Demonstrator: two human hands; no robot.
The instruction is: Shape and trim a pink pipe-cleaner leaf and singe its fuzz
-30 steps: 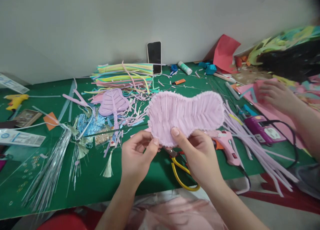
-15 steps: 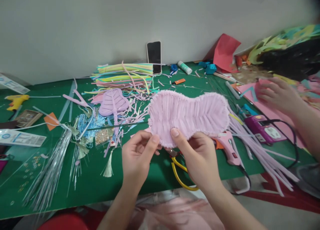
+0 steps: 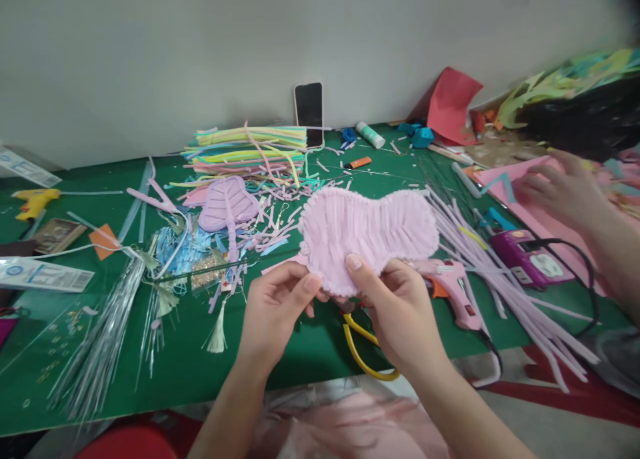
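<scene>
Dipping and drawing in slightly at its right end, the fuzzy lilac panel [image 3: 370,229] looks shorter and lower than half a second ago; both hands have stayed on it, so it seems to be getting tilted for a check rather than reshaped. Its long axis runs left to right, broad lobe left, narrower lobe right, with a dip in the far edge. The left hand [image 3: 275,312] pinches the near left edge; the right hand [image 3: 403,319] grips the near middle, thumb on top. It is held above the green table [image 3: 300,359], left of the pink glue gun [image 3: 453,289].
</scene>
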